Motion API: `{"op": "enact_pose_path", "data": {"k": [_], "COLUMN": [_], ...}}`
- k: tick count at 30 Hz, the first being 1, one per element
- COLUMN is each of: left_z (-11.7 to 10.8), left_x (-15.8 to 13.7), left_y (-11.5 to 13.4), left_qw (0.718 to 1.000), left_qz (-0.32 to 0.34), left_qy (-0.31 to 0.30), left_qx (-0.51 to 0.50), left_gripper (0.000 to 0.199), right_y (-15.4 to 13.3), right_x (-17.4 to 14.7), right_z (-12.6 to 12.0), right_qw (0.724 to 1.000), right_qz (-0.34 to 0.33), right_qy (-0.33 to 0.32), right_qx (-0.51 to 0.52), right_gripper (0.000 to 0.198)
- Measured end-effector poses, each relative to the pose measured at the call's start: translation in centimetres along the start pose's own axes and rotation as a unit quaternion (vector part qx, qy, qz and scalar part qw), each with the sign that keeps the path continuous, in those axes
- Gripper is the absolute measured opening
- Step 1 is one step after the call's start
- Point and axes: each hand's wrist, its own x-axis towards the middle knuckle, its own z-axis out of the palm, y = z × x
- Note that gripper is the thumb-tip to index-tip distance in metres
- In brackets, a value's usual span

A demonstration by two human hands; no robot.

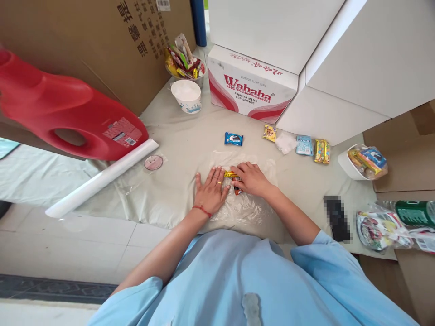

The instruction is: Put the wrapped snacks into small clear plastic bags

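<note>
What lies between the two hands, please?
In the head view, a gold wrapper, a reddish packet and clear plastic lie between the left hand and the right hand.

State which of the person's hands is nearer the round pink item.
Left. The left hand rests right of the round pink item, with a gap; the right hand is farther right.
</note>
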Motion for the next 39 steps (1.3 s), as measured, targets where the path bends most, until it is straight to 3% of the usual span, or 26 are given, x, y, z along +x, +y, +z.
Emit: {"op": "enact_pose_path", "data": {"k": [4, 8, 18, 23, 31, 39], "left_z": [0.0, -0.1, 0.1, -0.1, -0.1, 0.1], "left_x": [0.0, 0.0, 0.1, 0.1, 0.2, 0.2], "left_y": [0.0, 0.1, 0.1, 0.0, -0.1, 0.0], "left_qw": [1.000, 1.000, 1.000, 1.000, 1.000, 1.000], "left_qz": [0.002, -0.005, -0.009, -0.015, -0.012, -0.013], "left_qy": [-0.002, -0.008, 0.000, -0.004, -0.003, -0.001], "left_qx": [0.002, 0.005, 0.008, 0.009, 0.015, 0.024], "left_gripper": [0.068, 0.067, 0.065, 0.065, 0.065, 0.065], "right_y": [0.5, 1.0, -1.8, -1.4, 0.5, 0.2], "right_x": [-1.7, -3.1, -2.8, -3.8, -5.2, -4.2], "right_z": [0.6, 1.1, 3.2, 2.9, 2.7, 0.1], "right_qw": [0.999, 0.998, 0.997, 0.993, 0.998, 1.000], "right_qz": [-0.042, -0.051, 0.041, 0.065, 0.023, 0.006], "right_qy": [0.024, 0.025, 0.065, 0.092, 0.061, 0.000], "right_qx": [0.024, 0.020, 0.010, 0.029, 0.014, -0.002], "right_gripper": [0.079, 0.085, 0.075, 0.070, 0.091, 0.085]}}
